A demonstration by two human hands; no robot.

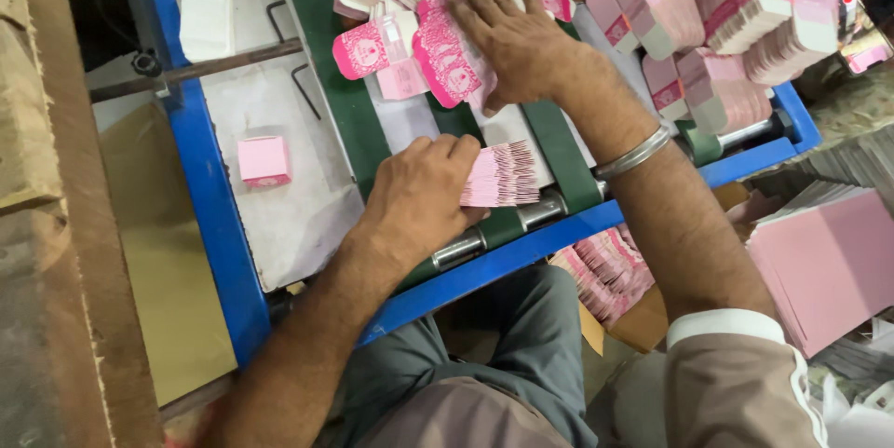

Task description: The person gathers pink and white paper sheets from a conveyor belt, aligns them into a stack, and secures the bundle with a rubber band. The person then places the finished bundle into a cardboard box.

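Observation:
My left hand (424,192) grips a thick stack of flat pink carton blanks (503,173) at the near end of a green conveyor belt (559,145). My right hand (512,33) lies flat, fingers spread, on a row of overlapping pink and white carton blanks (447,61) coming down the belt. A metal bangle (633,155) circles my right wrist. Steel rollers (540,215) run under the belt's near edge.
Bundled stacks of pink blanks (726,10) are piled at the upper right. One folded pink box (264,161) sits on the grey machine bed, inside the blue frame (209,196). Pink sheets (829,262) lie at the right; more blanks (605,266) sit below the frame.

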